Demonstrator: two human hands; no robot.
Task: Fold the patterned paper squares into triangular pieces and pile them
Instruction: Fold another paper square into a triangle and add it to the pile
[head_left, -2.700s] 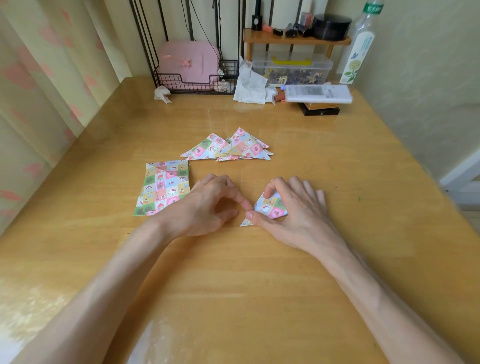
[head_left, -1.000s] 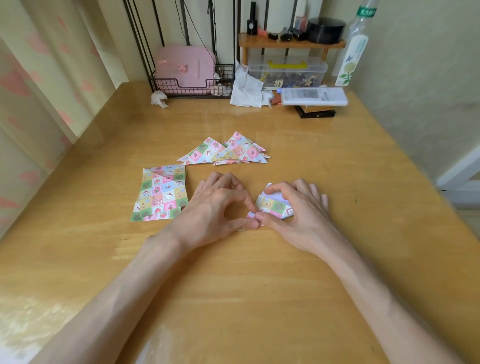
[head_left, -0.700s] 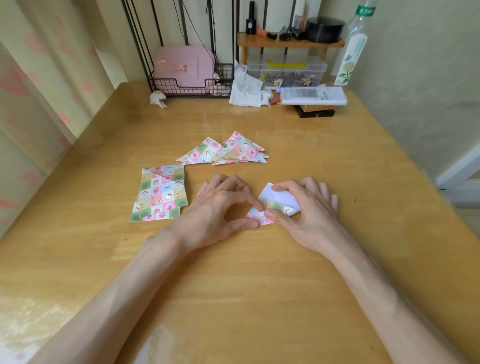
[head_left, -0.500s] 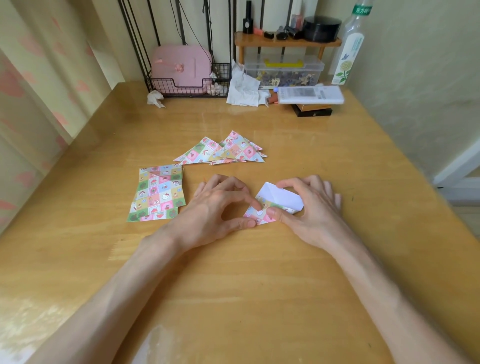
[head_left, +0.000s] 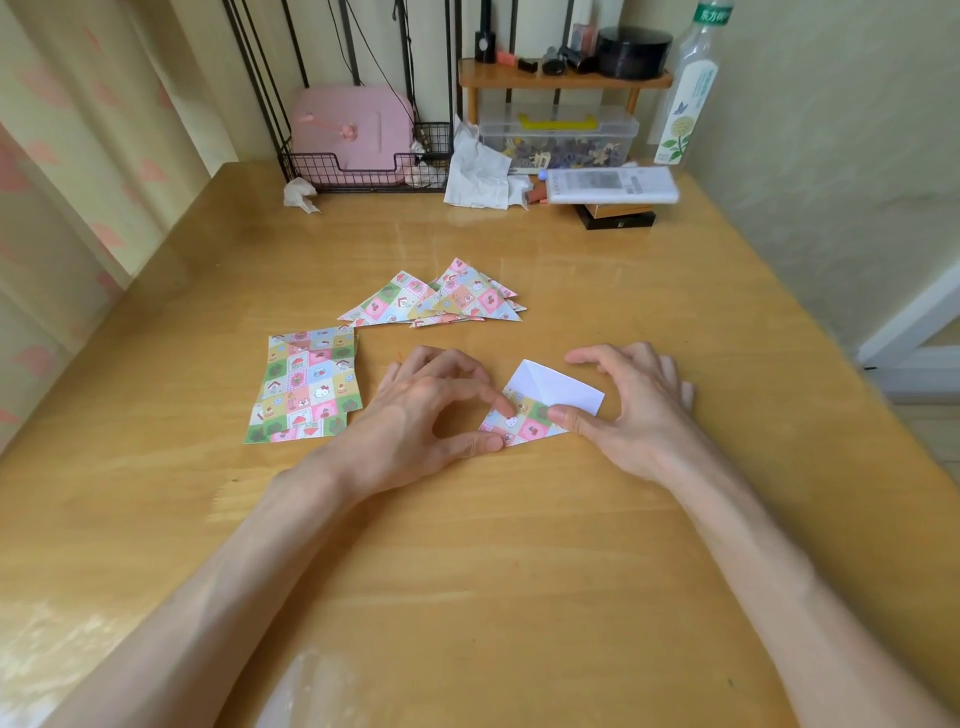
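A glossy wooden surface (head_left: 519, 545) fills the corner of the room, with a pale curtain (head_left: 62, 156) printed in pink down its left side and a plain wall (head_left: 831, 130) to the right. Along the back stand a wire basket (head_left: 358, 169) holding a pink box (head_left: 348, 124), some crumpled tissue (head_left: 478, 171), a clear plastic box (head_left: 558, 137) under a little wooden shelf (head_left: 561, 80), and a bottle (head_left: 688, 93).

Mid-surface lies the pile of triangles (head_left: 441, 299). Just nearer and to the left is the stack of squares (head_left: 306, 387), lying flat. The half-folded paper (head_left: 540, 402) sits between the hands, white underside showing at the far side and pattern at the near side. The left hand (head_left: 426, 410) is curled, thumb and forefinger tips pinching its left corner. The right hand (head_left: 628, 405) is spread and arched, with only the thumb pressing the paper's right edge.

The bottle's cap and the basket's black uprights run out of the top of the view, and both forearms run out at the bottom. The print on the white packet (head_left: 610, 184) is blurred. The bits on the shelf and in the clear box are too small to tell, and so is the number of sheets in the stack.
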